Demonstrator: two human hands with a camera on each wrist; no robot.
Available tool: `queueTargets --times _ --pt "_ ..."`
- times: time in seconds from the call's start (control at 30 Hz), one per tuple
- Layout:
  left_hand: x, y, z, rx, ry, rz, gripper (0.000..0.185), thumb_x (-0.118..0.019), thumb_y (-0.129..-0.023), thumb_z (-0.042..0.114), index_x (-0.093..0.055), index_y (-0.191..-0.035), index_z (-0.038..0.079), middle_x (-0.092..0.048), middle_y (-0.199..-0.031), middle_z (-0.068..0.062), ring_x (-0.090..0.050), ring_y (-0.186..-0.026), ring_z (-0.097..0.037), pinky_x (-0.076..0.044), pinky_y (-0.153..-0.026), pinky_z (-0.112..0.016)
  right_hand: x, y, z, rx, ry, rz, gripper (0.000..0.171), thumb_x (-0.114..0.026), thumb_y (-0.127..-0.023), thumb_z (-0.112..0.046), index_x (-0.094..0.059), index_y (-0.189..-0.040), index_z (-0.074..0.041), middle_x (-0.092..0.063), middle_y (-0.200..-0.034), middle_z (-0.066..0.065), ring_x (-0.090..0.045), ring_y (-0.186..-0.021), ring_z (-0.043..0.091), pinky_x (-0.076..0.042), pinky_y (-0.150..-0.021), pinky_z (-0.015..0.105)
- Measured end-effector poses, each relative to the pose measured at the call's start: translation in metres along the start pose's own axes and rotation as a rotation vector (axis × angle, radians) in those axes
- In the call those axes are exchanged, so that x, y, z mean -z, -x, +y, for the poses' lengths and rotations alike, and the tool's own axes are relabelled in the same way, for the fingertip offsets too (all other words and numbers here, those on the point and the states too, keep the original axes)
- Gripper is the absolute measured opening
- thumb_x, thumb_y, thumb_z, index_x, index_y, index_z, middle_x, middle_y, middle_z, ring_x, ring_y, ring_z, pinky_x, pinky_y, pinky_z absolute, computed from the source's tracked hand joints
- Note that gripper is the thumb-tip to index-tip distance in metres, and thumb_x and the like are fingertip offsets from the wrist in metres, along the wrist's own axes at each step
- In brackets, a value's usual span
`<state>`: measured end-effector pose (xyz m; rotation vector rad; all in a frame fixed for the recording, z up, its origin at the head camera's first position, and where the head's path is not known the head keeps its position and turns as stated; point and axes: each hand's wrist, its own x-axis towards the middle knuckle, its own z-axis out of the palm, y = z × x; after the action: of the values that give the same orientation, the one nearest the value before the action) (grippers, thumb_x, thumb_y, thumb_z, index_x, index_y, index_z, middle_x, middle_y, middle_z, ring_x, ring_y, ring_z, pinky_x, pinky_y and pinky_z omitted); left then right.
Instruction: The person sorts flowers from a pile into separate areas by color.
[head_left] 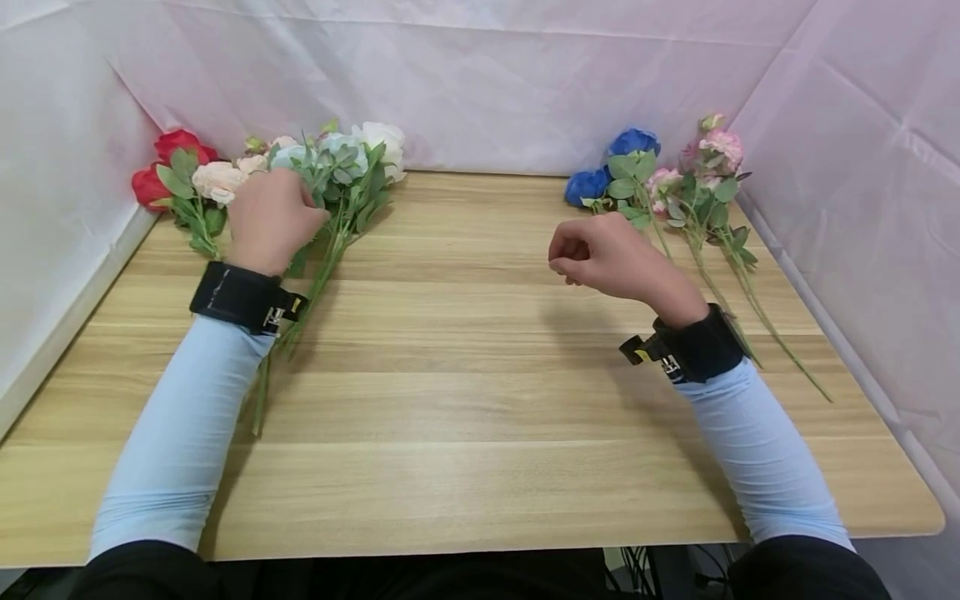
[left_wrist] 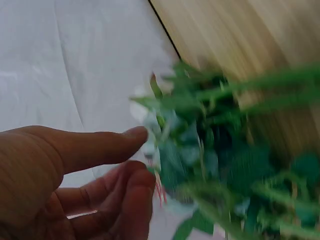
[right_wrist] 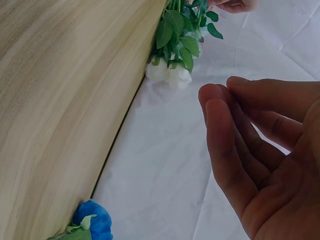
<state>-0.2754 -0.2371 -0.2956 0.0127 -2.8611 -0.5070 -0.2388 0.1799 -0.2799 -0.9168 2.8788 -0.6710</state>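
My left hand (head_left: pixel 270 218) is above the left group of artificial flowers, close over the cream roses (head_left: pixel 219 182) and light blue flowers (head_left: pixel 343 150). In the left wrist view its thumb (left_wrist: pixel 105 147) and bent fingers stand a little apart with nothing between them, beside blurred green leaves (left_wrist: pixel 225 155). Over the table, just left of the stems of the right group, my right hand (head_left: pixel 607 254) hovers with loosely curled fingers (right_wrist: pixel 222 145) and holds nothing. Two blue roses (head_left: pixel 633 142) and pink flowers (head_left: pixel 722 152) lie beyond it.
Red roses (head_left: pixel 180 148) lie at the far left of the wooden table (head_left: pixel 465 400), white roses (head_left: pixel 382 143) at the right end of the left group. Long green stems (head_left: pixel 318 287) point toward the front. White cloth (head_left: pixel 487 92) walls off the back and both sides.
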Motion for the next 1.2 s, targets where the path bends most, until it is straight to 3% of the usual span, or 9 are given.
queueTargets --times 0.1,0.23,0.33,0.43,0.57,0.77,1.03,1.13,1.2 --pt "0.007 -0.002 -0.011 0.072 -0.076 0.007 0.038 -0.062 -0.084 0.015 -0.038 -0.055 0.013 -0.028 -0.054 0.000 -0.033 -0.052 -0.022 -0.026 -0.043 -0.035 0.000 0.000 0.000 0.002 -0.001 0.003 0.004 -0.069 -0.100 -0.013 -0.072 -0.097 -0.013 -0.072 -0.081 0.001 -0.068 -0.070 0.011 -0.055 -0.066 0.031" --pt "0.014 -0.004 -0.021 0.152 -0.149 -0.134 0.028 -0.067 -0.085 0.022 -0.053 -0.070 0.004 -0.055 -0.075 -0.021 -0.058 -0.075 -0.045 -0.046 -0.055 -0.054 0.000 0.000 0.001 0.005 0.003 0.006 0.004 -0.069 -0.099 -0.013 -0.072 -0.097 -0.013 -0.072 -0.080 0.001 -0.067 -0.070 0.011 -0.055 -0.066 0.031" --pt "0.016 -0.005 -0.025 0.161 -0.153 -0.248 0.029 -0.070 -0.088 0.026 -0.060 -0.079 0.001 -0.062 -0.097 -0.030 -0.062 -0.091 -0.052 -0.051 -0.067 -0.063 0.000 0.000 0.001 0.001 0.008 0.001 0.004 -0.069 -0.099 -0.013 -0.072 -0.097 -0.013 -0.072 -0.080 0.002 -0.067 -0.070 0.011 -0.054 -0.066 0.031" --pt "0.014 -0.007 -0.027 0.141 -0.147 -0.285 0.024 -0.067 -0.088 0.021 -0.060 -0.078 0.001 -0.062 -0.093 -0.027 -0.063 -0.082 -0.046 -0.052 -0.061 -0.059 0.001 0.000 0.000 -0.004 0.008 -0.006 0.004 -0.069 -0.099 -0.013 -0.072 -0.097 -0.012 -0.073 -0.080 0.002 -0.067 -0.070 0.012 -0.054 -0.066 0.031" --pt "0.014 -0.007 -0.026 0.120 -0.139 -0.276 0.018 -0.062 -0.087 0.015 -0.060 -0.077 0.001 -0.060 -0.087 -0.025 -0.060 -0.073 -0.039 -0.050 -0.051 -0.051 0.001 -0.001 0.000 -0.002 0.003 -0.011 0.004 -0.069 -0.099 -0.013 -0.072 -0.097 -0.012 -0.073 -0.081 0.003 -0.068 -0.070 0.012 -0.054 -0.066 0.031" --pt "0.018 -0.006 -0.023 0.123 -0.135 -0.241 0.017 -0.058 -0.087 0.013 -0.058 -0.076 0.000 -0.061 -0.086 -0.025 -0.061 -0.077 -0.045 -0.050 -0.054 -0.054 -0.001 -0.001 0.000 -0.001 -0.005 -0.019 0.005 -0.068 -0.100 -0.013 -0.072 -0.096 -0.013 -0.072 -0.080 0.001 -0.067 -0.070 0.012 -0.053 -0.064 0.030" --pt "0.028 -0.003 -0.019 0.150 -0.157 -0.144 0.022 -0.053 -0.089 0.012 -0.061 -0.089 -0.008 -0.060 -0.112 -0.043 -0.058 -0.100 -0.060 -0.052 -0.070 -0.071 -0.002 -0.001 0.002 0.003 -0.005 -0.024 0.005 -0.069 -0.099 -0.012 -0.072 -0.096 -0.013 -0.072 -0.079 0.000 -0.068 -0.069 0.011 -0.054 -0.063 0.030" --pt "0.033 -0.002 -0.017 0.156 -0.163 -0.096 0.020 -0.053 -0.088 0.013 -0.056 -0.081 -0.006 -0.060 -0.101 -0.039 -0.059 -0.098 -0.061 -0.052 -0.062 -0.067 -0.002 -0.002 0.002 0.010 0.000 -0.026 0.004 -0.069 -0.099 -0.012 -0.072 -0.096 -0.013 -0.072 -0.078 0.001 -0.068 -0.069 0.011 -0.054 -0.063 0.030" --pt "0.037 -0.002 -0.015 0.161 -0.163 -0.066 0.021 -0.053 -0.087 0.012 -0.051 -0.072 -0.001 -0.056 -0.081 -0.029 -0.061 -0.087 -0.057 -0.049 -0.052 -0.060 -0.002 -0.002 0.002 0.011 0.001 -0.025 0.004 -0.069 -0.099 -0.012 -0.072 -0.096 -0.013 -0.072 -0.079 0.002 -0.068 -0.069 0.011 -0.054 -0.063 0.030"
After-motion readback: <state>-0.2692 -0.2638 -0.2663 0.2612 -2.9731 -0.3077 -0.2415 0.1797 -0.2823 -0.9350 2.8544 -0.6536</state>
